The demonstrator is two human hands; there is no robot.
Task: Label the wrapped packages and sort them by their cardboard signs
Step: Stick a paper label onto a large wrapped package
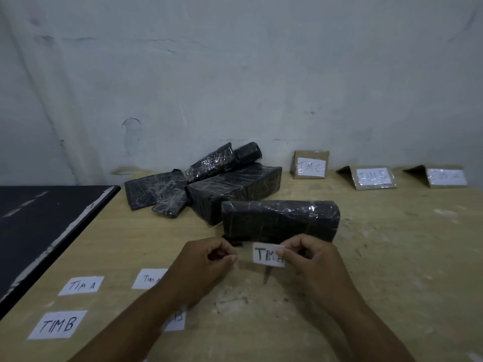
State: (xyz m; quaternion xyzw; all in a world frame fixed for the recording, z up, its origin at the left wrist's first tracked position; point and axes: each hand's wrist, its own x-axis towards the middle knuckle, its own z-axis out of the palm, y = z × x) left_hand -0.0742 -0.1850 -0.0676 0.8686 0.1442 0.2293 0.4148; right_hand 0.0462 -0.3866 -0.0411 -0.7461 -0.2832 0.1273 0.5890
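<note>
You had the "TIM A" label (266,256) up off the table, just in front of the nearest wrapped package (281,220). Your right hand (311,259) pinched its right edge between thumb and fingertips, writing facing you, probably so you could read it before it went on. Your left hand (206,262) sat just beside the label's left edge with its fingers curled in. It wasn't clearly touching the paper, and I couldn't tell whether it pinched a bit of clear tape or nothing at all.

That package lay flat and long, pulled clear of the pile of packages (209,184) near the wall, and I'd judge it was singled out to be labelled first. No label showed on it yet.

The spare labels lay in rows near your left arm: a second "TIM A" slip (81,285), another (149,278) partly under your forearm, and a "TIM B" slip (58,324).

Along the back right of the table (392,257) stood the folded cardboard signs, the "TIM C" sign (310,164) and two more (371,177) (441,176) too glared to read. The space in front of them looked like the drop zones.
</note>
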